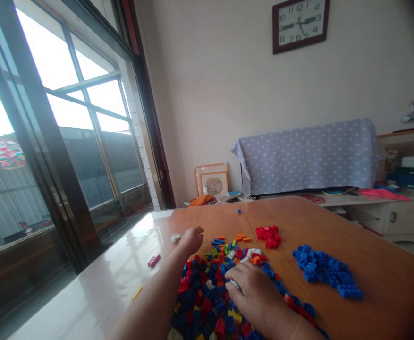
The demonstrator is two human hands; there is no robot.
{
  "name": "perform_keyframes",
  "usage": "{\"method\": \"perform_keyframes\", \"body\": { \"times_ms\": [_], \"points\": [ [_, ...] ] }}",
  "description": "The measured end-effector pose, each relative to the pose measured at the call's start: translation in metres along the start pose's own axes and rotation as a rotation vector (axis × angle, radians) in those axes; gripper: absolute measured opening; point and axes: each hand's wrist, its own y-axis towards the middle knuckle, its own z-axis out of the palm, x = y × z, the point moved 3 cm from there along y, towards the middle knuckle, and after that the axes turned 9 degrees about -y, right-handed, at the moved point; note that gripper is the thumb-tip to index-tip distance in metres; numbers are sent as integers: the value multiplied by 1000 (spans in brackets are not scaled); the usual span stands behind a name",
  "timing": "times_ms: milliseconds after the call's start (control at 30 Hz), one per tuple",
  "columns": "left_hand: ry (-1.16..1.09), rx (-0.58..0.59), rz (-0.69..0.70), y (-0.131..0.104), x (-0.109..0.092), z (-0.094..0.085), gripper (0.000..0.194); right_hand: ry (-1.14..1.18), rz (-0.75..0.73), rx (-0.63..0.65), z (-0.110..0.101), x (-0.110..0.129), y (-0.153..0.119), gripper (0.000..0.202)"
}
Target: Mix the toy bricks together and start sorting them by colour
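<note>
My left hand [191, 240] is above the table just right of a small white cluster of bricks [175, 238], its fingers curled and pointing right; whether anything is between them is hidden. Under and around my right hand [251, 285] spreads a large pile of mixed bricks [207, 302] in blue, red, yellow, green and white. A white or grey brick [235, 284] shows between the thumb and fingers of my right hand. Beyond the pile lie a red brick group [268, 236] and, at the right, a larger blue brick group [325, 270].
On the wooden table [376, 264], a pink brick [153, 260] and a yellow brick [137, 293] lie at the left. A small blue piece [239, 211] sits near the far edge. Behind stand a cloth-covered object [309, 158] and a cabinet [405, 218].
</note>
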Motion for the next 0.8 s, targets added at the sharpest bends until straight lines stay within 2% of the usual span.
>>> {"method": "perform_keyframes", "body": {
  "times_ms": [267,367,533,667,800],
  "points": [
    [-29,63,22,9,-24,2,34,0,9,-25,-3,1,0,21],
    [12,129,56,6,-42,15,33,9,16,-55,-5,1,0,21],
    [97,232,129,5,-76,45,32,22,55,-158,-12,-3,3,20],
    [162,253,171,7,-98,63,31,12,74,-240,-19,-6,5,23],
    [192,243,173,6,-109,72,30,-1,79,-259,-20,-8,5,23]
  ]
}}
